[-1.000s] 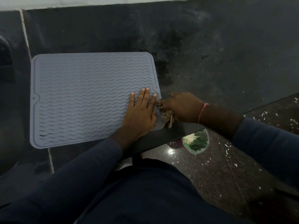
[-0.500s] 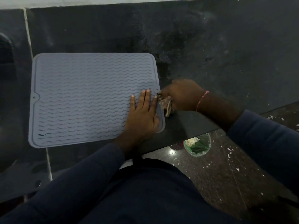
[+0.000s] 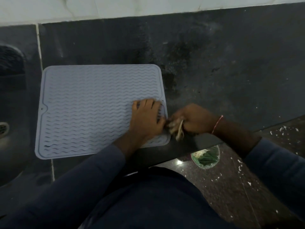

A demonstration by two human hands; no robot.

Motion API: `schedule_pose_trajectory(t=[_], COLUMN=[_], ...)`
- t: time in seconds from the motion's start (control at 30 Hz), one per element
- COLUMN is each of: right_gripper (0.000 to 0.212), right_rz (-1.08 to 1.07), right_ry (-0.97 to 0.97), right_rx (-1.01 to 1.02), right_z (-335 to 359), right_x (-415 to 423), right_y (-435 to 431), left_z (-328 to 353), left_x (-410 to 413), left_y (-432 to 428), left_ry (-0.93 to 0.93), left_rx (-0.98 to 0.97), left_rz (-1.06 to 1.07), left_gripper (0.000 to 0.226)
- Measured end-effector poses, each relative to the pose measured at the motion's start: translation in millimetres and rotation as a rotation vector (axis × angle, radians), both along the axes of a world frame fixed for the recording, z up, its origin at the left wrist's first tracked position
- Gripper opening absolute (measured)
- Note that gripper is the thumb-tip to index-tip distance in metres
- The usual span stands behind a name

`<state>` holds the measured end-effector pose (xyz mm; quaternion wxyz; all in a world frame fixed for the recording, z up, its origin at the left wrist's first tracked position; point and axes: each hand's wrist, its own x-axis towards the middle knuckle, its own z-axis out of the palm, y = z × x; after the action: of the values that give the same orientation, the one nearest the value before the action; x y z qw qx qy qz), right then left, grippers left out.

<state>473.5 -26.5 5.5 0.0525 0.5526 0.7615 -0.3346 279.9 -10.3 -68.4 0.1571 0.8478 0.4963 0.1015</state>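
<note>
While pressing the mat point(image 3: 92, 103) down with flat left hand point(image 3: 146, 120), swept rag point(image 3: 177, 128), clenched in right hand point(image 3: 195, 119), back along its edge; wiping unfinished.

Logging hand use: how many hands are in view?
2. The left hand presses on the ribbed grey mat near its right edge; the right hand grips a rag beside that edge.
</note>
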Motion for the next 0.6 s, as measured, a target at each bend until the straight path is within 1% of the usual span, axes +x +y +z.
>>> schedule_pose_trajectory(t=[0.07, 0.13, 0.17, 0.23, 0.27, 0.33, 0.4, 0.43, 0.5, 0.6], right_gripper=[0.02, 0.014, 0.017, 0.023, 0.024, 0.035, 0.048, 0.051, 0.05, 0.05], right_rz=[-0.185, -0.273, -0.285, -0.256, -0.194, -0.044, 0.035, 0.06, 0.118, 0.26], right_ry=[0.032, 0.002, -0.011, 0.012, 0.013, -0.076, -0.162, -0.18, -0.197, -0.249], right_rx=[0.137, 0.214, 0.227, 0.278, 0.354, 0.463, 0.37, 0.32, 0.259, 0.138], right_z=[-8.7, -7.5, -5.4, -2.0, -3.0, -14.0, -25.4, -27.6, -24.9, -2.3], right_x=[10.4, 10.9, 8.7, 0.2, -7.1, -17.3, -21.7, -18.6, -6.7, -0.4], right_y=[30.9, 61.4, 75.9, 99.3, 107.3, 119.9, 123.9, 122.9, 120.6, 124.6], left_z=[6.6, 7.2, 5.8, -2.5, -6.6, -12.6, -15.6, -15.5, -13.4, -18.1], left_x=[1.9, 5.8, 8.9, 15.7, 17.8, 20.8, 20.8, 20.3, 18.7, 17.2], left_y=[27.8, 55.3, 66.5, 81.9, 85.1, 85.8, 85.0, 84.9, 85.1, 86.0], left_ry=[-0.041, 0.016, 0.064, 0.126, 0.143, 0.133, 0.115, 0.12, 0.13, 0.148], left_rx=[0.003, -0.006, -0.028, -0.059, -0.06, -0.029, -0.011, -0.014, -0.006, -0.016], left_rz=[0.045, 0.059, 0.058, 0.069, 0.078, 0.102, 0.091, 0.076, 0.076, 0.084], left_gripper=[0.064, 0.064, 0.064, 0.065, 0.064, 0.066, 0.073, 0.076, 0.078, 0.07])
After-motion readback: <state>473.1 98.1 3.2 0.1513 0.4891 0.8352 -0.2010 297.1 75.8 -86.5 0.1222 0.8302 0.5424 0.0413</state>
